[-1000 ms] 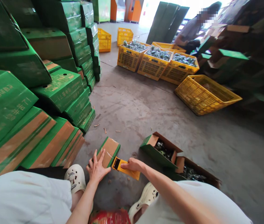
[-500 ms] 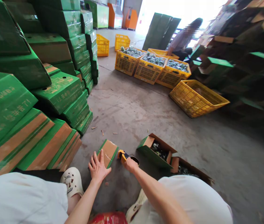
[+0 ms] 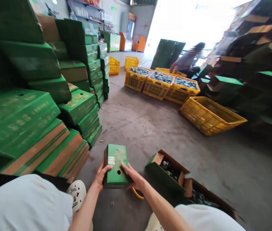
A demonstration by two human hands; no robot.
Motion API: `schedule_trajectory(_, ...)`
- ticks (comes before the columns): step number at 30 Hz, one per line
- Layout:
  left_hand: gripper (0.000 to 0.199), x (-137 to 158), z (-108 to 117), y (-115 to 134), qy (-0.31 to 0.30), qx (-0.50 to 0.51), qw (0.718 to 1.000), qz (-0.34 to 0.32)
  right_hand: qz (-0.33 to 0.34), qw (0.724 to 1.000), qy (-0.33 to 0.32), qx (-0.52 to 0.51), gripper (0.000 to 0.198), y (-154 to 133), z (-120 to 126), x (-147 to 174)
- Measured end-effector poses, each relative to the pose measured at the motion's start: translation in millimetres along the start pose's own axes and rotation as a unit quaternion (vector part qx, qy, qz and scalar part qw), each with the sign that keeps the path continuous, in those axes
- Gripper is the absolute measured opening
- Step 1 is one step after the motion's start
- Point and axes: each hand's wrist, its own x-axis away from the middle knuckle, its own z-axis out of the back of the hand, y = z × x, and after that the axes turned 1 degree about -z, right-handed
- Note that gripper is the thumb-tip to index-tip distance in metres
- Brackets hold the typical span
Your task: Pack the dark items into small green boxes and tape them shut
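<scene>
A small green cardboard box [image 3: 117, 160] with printing and a round black hole is held up between my two hands, above the floor. My left hand [image 3: 100, 175] grips its left side, thumb on the top. On the opposite side, my right hand [image 3: 136, 178] is closed on it, with the thumb along the upper edge. Just below my right hand shows a curved yellow part of the tape dispenser [image 3: 138, 194]; the remainder is hidden. To the right stand an open green box [image 3: 158, 170] and a second open box [image 3: 208, 192], both with dark, shiny plastic-wrapped contents.
Stacks of green cartons [image 3: 18, 118] rise on the left, more cartons [image 3: 227, 81] on the right. Ahead stand yellow crates [image 3: 156, 88] filled with wrapped items and a tilted yellow crate [image 3: 208, 118]. A person [image 3: 186, 62] crouches behind the filled crates.
The box was on the floor under my left hand, and my right hand held the tape dispenser. Now both hands grip the box, raised and turned with its printed green face up.
</scene>
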Motion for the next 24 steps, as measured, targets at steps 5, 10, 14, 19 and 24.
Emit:
schedule_trajectory(5, 0.079, 13, -12, 43, -0.065, 0.045, 0.996, -0.050, -0.030, 0.992, -0.070, -0.103, 0.092, -17, 16, 1)
schedule_trajectory(10, 0.074, 8, -17, 87, -0.013, 0.114, 0.981, -0.158, 0.024, 0.989, -0.022, -0.147, 0.060, -74, 0, 8)
schedule_trajectory(14, 0.074, -2, -18, 95, 0.080, 0.185, 0.962, -0.184, 0.105, 0.985, -0.025, -0.132, 0.056, -132, -28, 22)
schedule_trajectory(19, 0.055, -7, -26, 77, 0.134, 0.214, 0.959, -0.128, 0.166, 0.967, -0.167, -0.100, 0.063, -218, -112, 64)
schedule_trajectory(24, 0.052, 1, -27, 76, 0.127, 0.230, 0.959, -0.109, 0.217, 0.928, -0.296, -0.064, 0.078, -305, -254, 106)
